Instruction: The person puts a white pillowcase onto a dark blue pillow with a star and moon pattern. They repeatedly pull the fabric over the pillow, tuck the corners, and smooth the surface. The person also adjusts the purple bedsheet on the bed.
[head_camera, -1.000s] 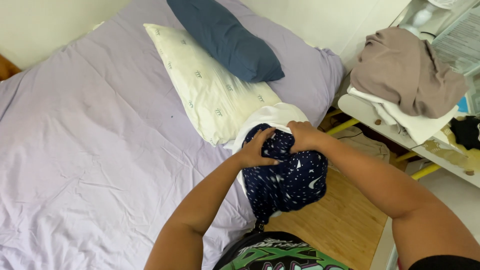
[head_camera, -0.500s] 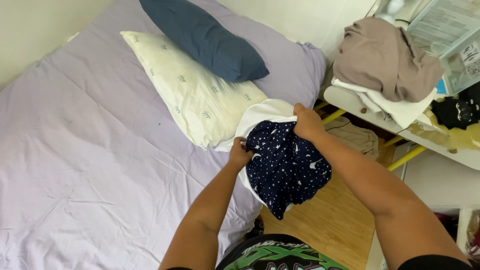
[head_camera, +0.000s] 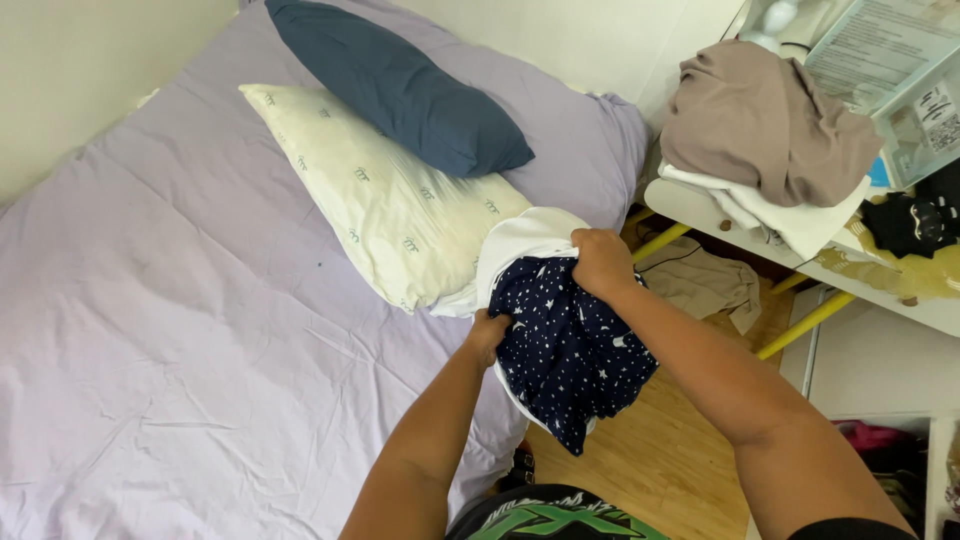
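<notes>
I hold a dark blue pillowcase with small white stars over the bed's right edge, a white pillow showing at its open top. My left hand grips the case's left edge. My right hand grips its upper edge where the white pillow sticks out. The lower part of the case hangs loose above the wooden floor.
A lilac-sheeted bed carries a cream patterned pillow and a dark blue pillow. To the right, a white table with yellow legs holds heaped brown clothes and white ones. A beige cloth lies on the floor.
My hands have lifted slightly and spread apart, opening the starry case's mouth. More of the white pillow now shows at the top, and the view has shifted towards the bed's head.
</notes>
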